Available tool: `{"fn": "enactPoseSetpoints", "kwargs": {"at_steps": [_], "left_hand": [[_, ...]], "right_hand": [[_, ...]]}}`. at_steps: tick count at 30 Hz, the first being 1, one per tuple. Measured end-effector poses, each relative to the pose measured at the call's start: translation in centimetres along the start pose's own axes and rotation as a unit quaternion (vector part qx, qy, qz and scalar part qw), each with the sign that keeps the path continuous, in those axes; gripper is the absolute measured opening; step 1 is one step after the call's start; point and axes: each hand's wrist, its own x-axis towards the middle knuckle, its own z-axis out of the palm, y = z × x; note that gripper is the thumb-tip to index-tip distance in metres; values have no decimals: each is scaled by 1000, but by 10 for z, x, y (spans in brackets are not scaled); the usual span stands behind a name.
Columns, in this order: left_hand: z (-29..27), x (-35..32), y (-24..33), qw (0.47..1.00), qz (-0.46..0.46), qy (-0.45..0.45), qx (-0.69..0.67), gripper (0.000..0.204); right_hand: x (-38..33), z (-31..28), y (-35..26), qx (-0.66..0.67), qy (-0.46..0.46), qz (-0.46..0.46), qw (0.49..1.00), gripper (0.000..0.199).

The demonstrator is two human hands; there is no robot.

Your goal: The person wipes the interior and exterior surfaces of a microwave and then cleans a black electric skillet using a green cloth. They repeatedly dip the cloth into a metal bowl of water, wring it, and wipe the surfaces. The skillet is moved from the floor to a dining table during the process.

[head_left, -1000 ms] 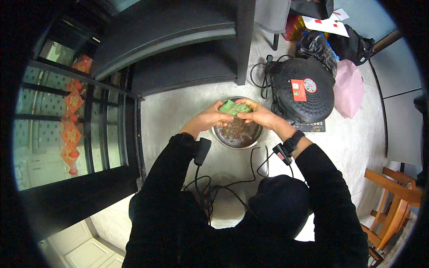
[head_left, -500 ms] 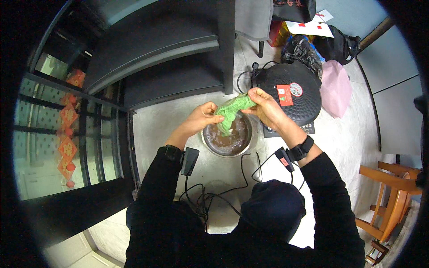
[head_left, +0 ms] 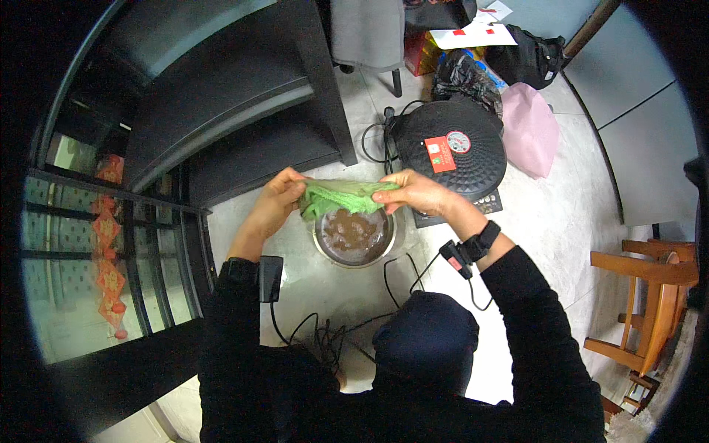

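- Head view: a green cloth (head_left: 341,196) is held stretched above a metal bowl (head_left: 354,236) of brownish contents on the floor, its ends pinched by the closed left hand (head_left: 277,199) and right hand (head_left: 412,192).
- A wringing or spreading step is judged in hand; an even two-handed pull over the bowl is called for.
- A round black electric cooker (head_left: 450,148) is seen just beyond the bowl.

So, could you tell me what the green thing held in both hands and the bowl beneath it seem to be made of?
The green thing looks like soft, matte cloth: it sags and wrinkles between the left hand and the right hand; a thin plastic bag cannot be ruled out. The bowl seems to be polished metal, likely steel: its silver-grey rim shines.
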Motion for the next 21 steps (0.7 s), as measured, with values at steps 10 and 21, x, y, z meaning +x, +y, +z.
{"fn": "enactPoseSetpoints", "kwargs": {"at_steps": [10, 21], "left_hand": [[41, 15, -13, 963, 35, 148, -221, 22], [149, 98, -44, 1000, -15, -8, 13, 21]], "right_hand": [[16, 48, 29, 134, 134, -63, 980, 56], [-47, -45, 9, 370, 338, -141, 853, 31]]}}
